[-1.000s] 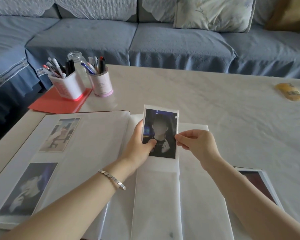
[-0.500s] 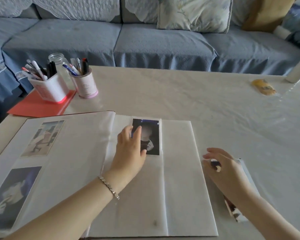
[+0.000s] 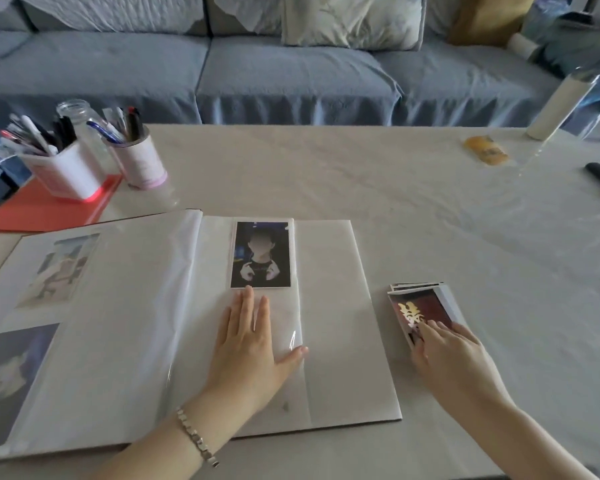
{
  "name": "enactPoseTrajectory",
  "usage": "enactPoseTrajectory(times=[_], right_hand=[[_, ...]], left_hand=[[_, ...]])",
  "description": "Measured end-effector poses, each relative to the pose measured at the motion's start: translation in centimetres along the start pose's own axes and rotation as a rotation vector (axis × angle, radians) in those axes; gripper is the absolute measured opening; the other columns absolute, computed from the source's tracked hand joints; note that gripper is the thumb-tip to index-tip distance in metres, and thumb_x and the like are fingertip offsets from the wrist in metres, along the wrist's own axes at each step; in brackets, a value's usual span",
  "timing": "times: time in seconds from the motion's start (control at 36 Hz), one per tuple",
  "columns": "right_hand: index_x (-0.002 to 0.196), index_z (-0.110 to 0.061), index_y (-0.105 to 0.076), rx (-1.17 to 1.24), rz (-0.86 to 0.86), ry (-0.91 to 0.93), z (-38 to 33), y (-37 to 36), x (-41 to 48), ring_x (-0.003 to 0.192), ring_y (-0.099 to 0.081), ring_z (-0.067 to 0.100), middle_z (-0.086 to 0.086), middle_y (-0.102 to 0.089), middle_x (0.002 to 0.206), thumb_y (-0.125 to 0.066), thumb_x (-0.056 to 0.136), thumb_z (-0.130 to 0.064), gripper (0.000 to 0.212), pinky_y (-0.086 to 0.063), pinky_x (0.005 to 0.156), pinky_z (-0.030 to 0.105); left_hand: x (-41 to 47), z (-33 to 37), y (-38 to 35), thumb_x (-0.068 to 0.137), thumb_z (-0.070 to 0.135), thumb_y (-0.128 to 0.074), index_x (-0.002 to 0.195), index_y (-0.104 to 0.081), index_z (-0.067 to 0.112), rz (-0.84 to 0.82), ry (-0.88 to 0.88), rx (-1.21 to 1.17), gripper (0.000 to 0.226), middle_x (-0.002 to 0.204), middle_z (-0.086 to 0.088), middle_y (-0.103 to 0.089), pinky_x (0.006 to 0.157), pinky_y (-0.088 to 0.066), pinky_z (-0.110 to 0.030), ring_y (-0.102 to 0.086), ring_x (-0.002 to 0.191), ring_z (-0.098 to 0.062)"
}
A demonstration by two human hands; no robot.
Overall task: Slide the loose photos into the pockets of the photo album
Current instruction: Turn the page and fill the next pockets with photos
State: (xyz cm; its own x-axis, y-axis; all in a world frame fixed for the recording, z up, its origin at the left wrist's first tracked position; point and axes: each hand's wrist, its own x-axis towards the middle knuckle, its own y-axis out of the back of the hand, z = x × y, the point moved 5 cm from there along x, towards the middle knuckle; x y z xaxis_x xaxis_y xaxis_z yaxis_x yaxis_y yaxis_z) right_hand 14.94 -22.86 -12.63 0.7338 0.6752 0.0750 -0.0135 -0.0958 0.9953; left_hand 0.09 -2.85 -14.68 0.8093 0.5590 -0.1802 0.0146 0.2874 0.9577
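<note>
My left hand [image 3: 248, 351] lies flat on the right page of the open album [image 3: 329, 323]. Its fingers are straight and close together and its thumb is spread out to the side. The fingertips sit just below the dark photo [image 3: 261, 254], which lies upright in the top pocket of that page, next to the spine. A bracelet [image 3: 196, 439] sits on that wrist.

My right hand [image 3: 454, 355] is on the stack [image 3: 426, 306] of loose photos, which lies on the table [image 3: 361, 174] just beside the album's right edge. Its fingers rest on the near end of the top photo, a red one with a gold character. I cannot tell whether the thumb grips it or the hand only rests there.

The left page holds two more photos [image 3: 61, 268], one above the other, under a glossy sheet.

At the far left of the table, two pen cups [image 3: 66, 168] and a glass jar [image 3: 80, 116] stand close together, with one cup on a red folder [image 3: 49, 209]. A small yellow packet [image 3: 486, 154] lies far right. A blue sofa [image 3: 291, 74] runs behind the table.
</note>
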Motion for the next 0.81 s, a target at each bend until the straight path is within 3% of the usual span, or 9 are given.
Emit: enactPoseTrajectory(times=[0.08,0.17,0.28,0.36,0.44,0.56,0.64,0.69,0.81], right_hand=[[0.070,-0.018,-0.065,-0.066,-0.067,-0.008,-0.9,1.2,0.2,0.064,-0.059,0.010,-0.008,-0.062,0.066,-0.074,0.074,-0.020,0.010,-0.034,0.071,0.017],[0.115,-0.028,-0.058,-0.021,-0.104,0.032,-0.8,0.8,-0.2,0.106,-0.052,0.006,-0.014,-0.060,0.114,-0.034,0.099,-0.036,0.030,-0.029,0.088,0.013],[0.118,-0.027,-0.057,-0.055,-0.170,-0.033,-0.7,0.8,-0.4,0.108,-0.051,0.007,-0.014,-0.058,0.117,-0.030,0.100,-0.035,0.033,-0.029,0.084,0.015],[0.099,-0.020,-0.059,-0.046,-0.156,-0.091,-0.5,1.2,-0.4,0.087,-0.054,0.014,-0.009,-0.061,0.094,-0.026,0.101,-0.029,0.035,-0.026,0.065,0.022],[0.087,-0.010,-0.062,0.105,0.042,-0.156,-0.2,2.6,-0.2,0.070,-0.056,0.025,-0.001,-0.064,0.078,-0.039,0.097,-0.018,0.026,-0.036,0.056,0.028],[0.092,0.001,-0.070,0.210,0.362,-0.022,-2.6,4.6,0.0,0.089,-0.069,0.031,0.015,-0.072,0.092,-0.040,0.088,-0.016,0.035,-0.051,0.080,0.033],[0.100,-0.006,-0.067,0.271,0.196,0.108,-5.7,2.6,0.1,0.101,-0.065,0.038,0.020,-0.068,0.105,-0.037,0.091,-0.023,0.035,-0.049,0.087,0.049],[0.103,-0.014,-0.069,0.250,-0.039,0.128,-7.4,0.6,-0.2,0.116,-0.056,0.039,0.019,-0.060,0.123,-0.035,0.094,-0.036,0.041,-0.039,0.098,0.047],[0.129,-0.032,-0.053,0.319,-0.261,0.028,-8.4,-0.7,-0.5,0.144,-0.009,0.022,0.004,-0.017,0.155,-0.039,0.095,-0.049,0.041,-0.007,0.115,0.038]], left_hand=[[-0.1,0.0,0.2,0.079,0.076,-0.021,0.148,0.009,0.015,0.012,-0.013,-0.070,0.097,0.153,-0.007,0.026,0.104,0.023,-0.025,0.030,0.136,-0.012],[-0.4,0.1,0.5,0.089,0.055,-0.045,0.147,-0.011,0.012,0.086,-0.054,-0.170,0.080,0.157,-0.007,0.008,0.108,0.015,-0.023,0.012,0.144,-0.017],[-0.8,-0.3,0.7,0.071,0.030,-0.079,0.107,-0.058,0.003,0.243,-0.095,-0.278,0.049,0.136,-0.020,-0.047,0.104,-0.033,-0.041,-0.042,0.130,-0.036],[-1.0,0.1,1.4,0.079,0.028,-0.071,0.098,-0.057,0.006,0.217,-0.085,-0.342,0.033,0.140,-0.013,-0.043,0.105,-0.030,-0.032,-0.035,0.135,-0.027],[-0.7,-0.2,1.4,0.088,0.036,-0.057,0.092,-0.050,0.015,0.182,-0.107,-0.342,0.022,0.150,-0.003,-0.028,0.108,-0.018,-0.020,-0.019,0.142,-0.015],[-0.5,0.1,1.7,0.091,0.036,-0.049,0.083,-0.045,0.017,0.113,-0.097,-0.320,0.020,0.153,-0.002,-0.021,0.107,-0.013,-0.017,-0.012,0.143,-0.012],[-0.6,0.5,1.9,0.092,0.035,-0.048,0.087,-0.053,0.017,0.114,-0.093,-0.263,0.020,0.151,-0.003,-0.023,0.106,-0.016,-0.019,-0.016,0.141,-0.014],[-0.7,0.8,2.0,0.091,0.034,-0.050,0.091,-0.058,0.016,0.123,-0.094,-0.217,0.020,0.148,-0.002,-0.028,0.106,-0.019,-0.023,-0.022,0.137,-0.016],[-0.8,0.8,2.5,0.090,0.033,-0.051,0.091,-0.056,0.019,0.139,-0.102,-0.178,0.015,0.142,0.004,-0.033,0.102,-0.024,-0.022,-0.028,0.132,-0.013]])
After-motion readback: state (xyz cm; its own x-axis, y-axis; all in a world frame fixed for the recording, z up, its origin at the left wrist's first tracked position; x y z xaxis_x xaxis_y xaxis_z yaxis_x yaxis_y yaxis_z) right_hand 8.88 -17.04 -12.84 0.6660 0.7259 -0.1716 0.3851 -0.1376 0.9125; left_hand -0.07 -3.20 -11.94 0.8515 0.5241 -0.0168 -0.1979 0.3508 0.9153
